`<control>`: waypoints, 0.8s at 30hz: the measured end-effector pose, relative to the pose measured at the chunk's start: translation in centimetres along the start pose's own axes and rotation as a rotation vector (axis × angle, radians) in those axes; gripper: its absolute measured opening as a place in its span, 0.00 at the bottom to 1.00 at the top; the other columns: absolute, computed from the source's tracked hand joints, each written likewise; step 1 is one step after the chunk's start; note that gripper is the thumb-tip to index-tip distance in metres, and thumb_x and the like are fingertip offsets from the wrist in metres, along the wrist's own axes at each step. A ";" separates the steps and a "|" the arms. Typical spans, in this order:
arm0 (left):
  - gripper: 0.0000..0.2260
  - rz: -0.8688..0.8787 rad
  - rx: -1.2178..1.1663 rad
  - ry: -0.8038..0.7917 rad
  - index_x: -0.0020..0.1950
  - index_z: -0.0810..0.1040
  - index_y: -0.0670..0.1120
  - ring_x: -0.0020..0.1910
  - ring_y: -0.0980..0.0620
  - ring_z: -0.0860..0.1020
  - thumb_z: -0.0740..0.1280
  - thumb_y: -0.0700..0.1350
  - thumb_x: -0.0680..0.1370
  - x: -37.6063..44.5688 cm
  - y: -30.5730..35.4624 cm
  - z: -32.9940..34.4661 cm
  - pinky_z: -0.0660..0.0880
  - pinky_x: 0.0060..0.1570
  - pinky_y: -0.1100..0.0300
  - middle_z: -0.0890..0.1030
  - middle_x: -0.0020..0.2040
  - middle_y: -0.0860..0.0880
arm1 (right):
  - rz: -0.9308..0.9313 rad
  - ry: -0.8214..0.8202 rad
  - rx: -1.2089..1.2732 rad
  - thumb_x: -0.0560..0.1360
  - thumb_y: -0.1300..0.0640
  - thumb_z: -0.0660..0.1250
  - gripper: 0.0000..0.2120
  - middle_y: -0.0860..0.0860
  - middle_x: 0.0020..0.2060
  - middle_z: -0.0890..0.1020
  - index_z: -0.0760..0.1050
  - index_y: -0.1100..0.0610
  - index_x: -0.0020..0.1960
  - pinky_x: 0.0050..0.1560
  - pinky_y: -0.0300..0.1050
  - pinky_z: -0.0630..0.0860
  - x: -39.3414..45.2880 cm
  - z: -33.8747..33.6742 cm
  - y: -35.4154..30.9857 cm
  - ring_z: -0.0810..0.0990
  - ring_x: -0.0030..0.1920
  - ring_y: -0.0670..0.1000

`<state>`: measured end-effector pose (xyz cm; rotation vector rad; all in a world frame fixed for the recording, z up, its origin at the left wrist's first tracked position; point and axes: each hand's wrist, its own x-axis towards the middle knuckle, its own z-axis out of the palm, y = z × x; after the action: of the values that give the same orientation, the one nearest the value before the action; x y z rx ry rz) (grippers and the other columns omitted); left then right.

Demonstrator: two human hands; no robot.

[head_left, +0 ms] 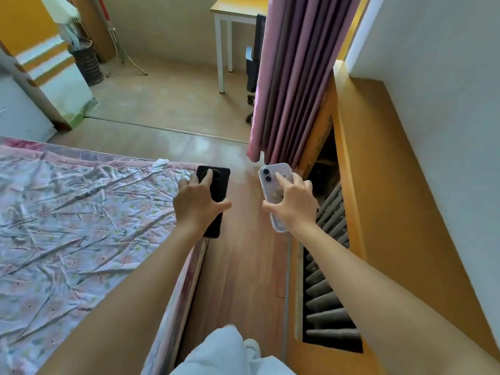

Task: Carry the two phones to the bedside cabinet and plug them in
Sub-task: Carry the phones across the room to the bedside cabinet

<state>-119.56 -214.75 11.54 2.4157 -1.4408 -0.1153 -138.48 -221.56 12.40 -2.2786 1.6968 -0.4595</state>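
My left hand (pixel 197 202) grips a black phone (pixel 216 185), back side up, with a round camera ring near its far end. It hangs over the bed's corner and the floor. My right hand (pixel 293 204) holds a pale lilac phone (pixel 270 175) in a clear case, back up, its two lenses at the far end. Both phones are held out in front of me, about a hand's width apart, above the wooden floor strip. No bedside cabinet or charging cable is in view.
A bed with a wrinkled floral sheet (pixel 75 217) fills the left. On the right runs a yellow wooden radiator cover (pixel 351 185) with a radiator (pixel 327 290) inside, under a pink curtain (pixel 286 77). Ahead stand a white-legged desk (pixel 224 41), a black chair (pixel 253 69) and a dark bin (pixel 89 63).
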 end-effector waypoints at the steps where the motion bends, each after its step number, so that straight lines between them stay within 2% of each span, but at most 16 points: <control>1: 0.36 -0.006 0.001 0.002 0.71 0.66 0.51 0.57 0.40 0.70 0.70 0.59 0.65 1.9 0.1 0.5 0.71 0.39 0.53 0.75 0.60 0.44 | -0.006 -0.003 0.006 0.67 0.44 0.71 0.34 0.54 0.65 0.71 0.66 0.49 0.70 0.46 0.49 0.74 2.0 0.5 -0.1 0.68 0.62 0.57; 8: 0.36 -0.048 -0.044 0.011 0.71 0.67 0.51 0.56 0.41 0.71 0.71 0.59 0.64 17.9 0.4 3.7 0.67 0.39 0.56 0.76 0.57 0.44 | -0.016 -0.021 0.005 0.66 0.43 0.72 0.35 0.53 0.66 0.71 0.66 0.48 0.70 0.46 0.48 0.73 17.9 3.9 -2.0 0.68 0.61 0.57; 15: 0.37 -0.045 -0.018 0.021 0.71 0.68 0.51 0.54 0.40 0.71 0.72 0.58 0.64 33.0 0.8 4.7 0.72 0.43 0.54 0.76 0.59 0.43 | -0.033 -0.024 0.013 0.66 0.44 0.72 0.33 0.53 0.64 0.72 0.67 0.47 0.69 0.41 0.44 0.68 32.9 5.0 -4.2 0.68 0.60 0.56; 20: 0.37 -0.116 -0.021 0.055 0.70 0.69 0.51 0.53 0.40 0.71 0.72 0.57 0.63 42.9 0.4 6.4 0.71 0.40 0.54 0.76 0.58 0.44 | -0.093 -0.050 -0.021 0.66 0.42 0.71 0.33 0.52 0.63 0.72 0.67 0.46 0.68 0.41 0.43 0.67 44.5 7.1 -5.1 0.68 0.58 0.56; 24: 0.36 -0.206 -0.022 0.093 0.69 0.70 0.50 0.52 0.40 0.71 0.72 0.57 0.63 50.3 -0.2 7.7 0.67 0.37 0.56 0.76 0.57 0.43 | -0.163 -0.112 -0.022 0.65 0.44 0.71 0.33 0.51 0.62 0.71 0.67 0.45 0.68 0.42 0.44 0.66 53.7 8.8 -6.5 0.68 0.59 0.56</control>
<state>-96.69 -260.15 8.99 2.5105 -1.1425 -0.0656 -114.92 -271.08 11.95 -2.4211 1.4776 -0.3407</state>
